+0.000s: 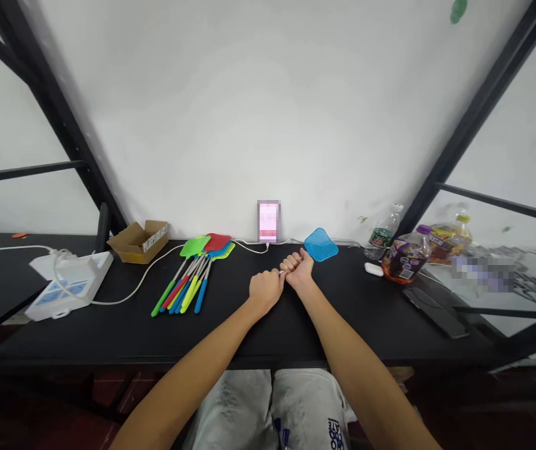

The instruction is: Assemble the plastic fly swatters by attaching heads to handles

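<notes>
Both hands are closed around one fly swatter, whose blue mesh head points up and to the right. My left hand wraps the handle end, which its fingers hide. Just beside it, my right hand grips the shaft nearer the head. A short bit of metal rod shows between the two fists. To the left lies a bunch of fly swatters with green, red, blue and yellow heads and handles.
A phone leans against the wall, with a white cable. Left stand an open cardboard box and a white power strip box. Right are bottles, a white earbud case and a dark phone. Black frame bars flank the table.
</notes>
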The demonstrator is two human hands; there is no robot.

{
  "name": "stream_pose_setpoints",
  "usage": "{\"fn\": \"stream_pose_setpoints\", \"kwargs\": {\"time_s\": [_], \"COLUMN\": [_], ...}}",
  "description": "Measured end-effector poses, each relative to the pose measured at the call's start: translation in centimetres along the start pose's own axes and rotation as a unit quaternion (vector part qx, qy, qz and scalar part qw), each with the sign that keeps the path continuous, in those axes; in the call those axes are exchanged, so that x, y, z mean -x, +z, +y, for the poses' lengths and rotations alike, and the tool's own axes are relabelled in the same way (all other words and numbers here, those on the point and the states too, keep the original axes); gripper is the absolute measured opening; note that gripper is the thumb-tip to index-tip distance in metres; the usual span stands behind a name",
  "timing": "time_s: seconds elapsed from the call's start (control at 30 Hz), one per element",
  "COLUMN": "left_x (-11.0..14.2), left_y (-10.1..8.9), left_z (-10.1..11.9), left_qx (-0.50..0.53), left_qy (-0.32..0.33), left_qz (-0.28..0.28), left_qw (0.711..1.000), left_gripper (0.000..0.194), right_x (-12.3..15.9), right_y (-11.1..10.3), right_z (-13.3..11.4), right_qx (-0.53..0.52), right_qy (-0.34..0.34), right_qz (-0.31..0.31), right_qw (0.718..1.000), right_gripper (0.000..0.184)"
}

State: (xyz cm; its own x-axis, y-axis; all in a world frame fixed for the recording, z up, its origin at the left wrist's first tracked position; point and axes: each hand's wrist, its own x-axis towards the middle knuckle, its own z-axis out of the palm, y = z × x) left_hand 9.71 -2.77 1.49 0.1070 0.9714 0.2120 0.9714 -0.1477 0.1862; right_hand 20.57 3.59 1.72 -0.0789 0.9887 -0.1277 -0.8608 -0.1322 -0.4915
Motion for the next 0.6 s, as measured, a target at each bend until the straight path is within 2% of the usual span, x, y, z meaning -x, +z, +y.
{"fn": "stream_pose_setpoints", "kwargs": {"time_s": [0.4, 0.6], "left_x": [-0.8, -0.5], "left_y": [-0.2, -0.3], "left_z": [-1.6, -2.2], "left_qx": [0.013, 0.019], "left_qy": [-0.055, -0.005], "left_qz": [0.015, 0.012], "left_qw": [0.998, 1.000], "left_gripper": [0.082, 0.081], "right_x": [0.5, 1.2], "right_y": [0.2, -0.4], "right_z": [-0.6, -2.3], "right_qx": [-0.015, -0.012], "right_qy": [-0.031, -0.068], "right_qz": [-0.083, -0.072], "right_qw": [0.996, 0.995], "right_gripper": [0.044, 0.041]}}
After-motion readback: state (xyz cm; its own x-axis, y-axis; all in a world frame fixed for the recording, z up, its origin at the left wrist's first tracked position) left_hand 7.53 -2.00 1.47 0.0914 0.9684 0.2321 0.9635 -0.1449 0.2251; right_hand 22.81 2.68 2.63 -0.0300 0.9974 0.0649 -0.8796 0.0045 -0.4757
